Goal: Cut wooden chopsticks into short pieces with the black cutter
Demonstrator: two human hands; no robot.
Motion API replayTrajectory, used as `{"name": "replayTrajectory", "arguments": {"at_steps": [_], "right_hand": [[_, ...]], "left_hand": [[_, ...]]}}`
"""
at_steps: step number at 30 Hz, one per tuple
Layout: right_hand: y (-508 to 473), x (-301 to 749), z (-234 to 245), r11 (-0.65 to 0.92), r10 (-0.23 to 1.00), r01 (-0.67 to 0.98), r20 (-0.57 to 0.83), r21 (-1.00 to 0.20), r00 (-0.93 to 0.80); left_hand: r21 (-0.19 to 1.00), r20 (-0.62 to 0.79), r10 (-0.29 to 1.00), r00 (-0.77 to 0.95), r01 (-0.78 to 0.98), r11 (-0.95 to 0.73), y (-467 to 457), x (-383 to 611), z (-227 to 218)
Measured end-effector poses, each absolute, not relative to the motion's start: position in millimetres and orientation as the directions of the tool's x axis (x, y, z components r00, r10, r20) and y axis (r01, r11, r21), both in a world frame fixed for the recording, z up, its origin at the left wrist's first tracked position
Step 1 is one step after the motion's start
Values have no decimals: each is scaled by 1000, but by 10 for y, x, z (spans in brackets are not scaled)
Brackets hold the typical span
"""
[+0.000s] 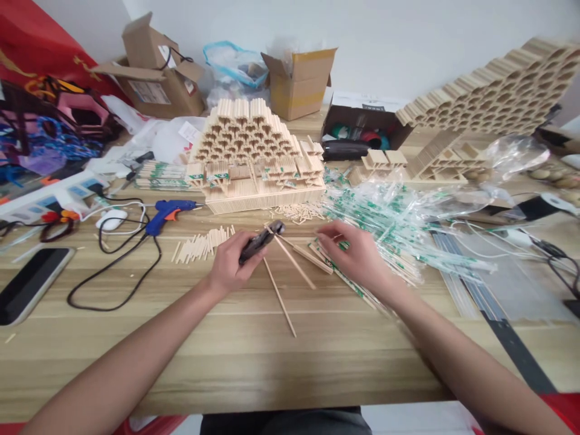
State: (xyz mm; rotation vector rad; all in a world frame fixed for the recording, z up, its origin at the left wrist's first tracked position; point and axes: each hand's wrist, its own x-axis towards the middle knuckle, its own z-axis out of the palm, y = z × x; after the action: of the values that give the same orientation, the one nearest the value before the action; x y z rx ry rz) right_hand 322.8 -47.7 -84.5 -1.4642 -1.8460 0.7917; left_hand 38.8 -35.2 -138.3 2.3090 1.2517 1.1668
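Two bare forearms (122,362) reach over a wood-grain tabletop (235,374). The left hand (229,264) has its grip closed around dark metal cutters (261,240). The right hand (351,254) curls over the edge of a heap of clear plastic wrappers (385,220) printed in green, too small to read; whether its grip closes on anything cannot be told. Smooth, slender bamboo chopsticks (281,299) lie loose between the hands, just below the cutters. Beyond rises a stepped honeycomb model (254,157) of glued chopstick pieces, with a blue glue gun (170,214) to its left.
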Motion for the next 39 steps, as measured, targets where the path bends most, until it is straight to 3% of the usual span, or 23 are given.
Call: {"name": "replayTrajectory", "arguments": {"at_steps": [1, 3, 6, 10, 17, 22, 25, 27, 29, 32, 34, 36, 39], "right_hand": [[-482, 3328, -793, 208, 978, 729, 129, -652, -164], [-535, 3506, -745, 144, 989, 920, 14, -364, -149], [-696, 3648, -796, 132, 977, 987, -157, -95, -146], [-900, 3613, -894, 133, 984, 990, -126, 41, -127], [-922, 3442, -862, 69, 981, 993, -189, 100, -50], [-825, 3416, -943, 16, 975, 996, -221, 84, 3], [-791, 3460, -879, -32, 965, 999, -258, 24, 37], [-804, 3500, -751, -69, 956, 993, -292, -94, 39], [-857, 3506, -599, -109, 947, 944, -320, -310, 5], [-1002, 3332, -486, -211, 906, 669, -400, -713, -141], [-1115, 3049, -562, -321, 872, 391, -430, -862, -232], [-1211, 2647, -750, -479, 823, 132, -497, -868, -275], [-1290, 1946, -1083, -674, 713, -110, -603, -731, -357]], "left_hand": [[596, 516, 811, 274, 566, -570, -349, 383, -1377], [655, 498, 835, 235, 528, -540, -341, 374, -1373], [723, 465, 860, 207, 472, -505, -327, 362, -1387], [751, 440, 873, 208, 448, -485, -319, 360, -1411], [720, 461, 855, 238, 463, -517, -331, 379, -1382], [721, 470, 858, 205, 472, -508, -330, 380, -1404], [780, 430, 888, 163, 428, -457, -317, 375, -1435], [867, 367, 923, 120, 315, -386, -296, 365, -1410], [947, 274, 958, 88, 151, -285, -261, 339, -1306], [980, 195, 981, 18, -55, -194, -177, 262, -985], [968, 215, 976, -41, -121, -218, -112, 196, -701], [951, 264, 961, -77, -146, -273, -61, 147, -419], [933, 319, 939, -130, -128, -335, -44, 145, -94]]}}
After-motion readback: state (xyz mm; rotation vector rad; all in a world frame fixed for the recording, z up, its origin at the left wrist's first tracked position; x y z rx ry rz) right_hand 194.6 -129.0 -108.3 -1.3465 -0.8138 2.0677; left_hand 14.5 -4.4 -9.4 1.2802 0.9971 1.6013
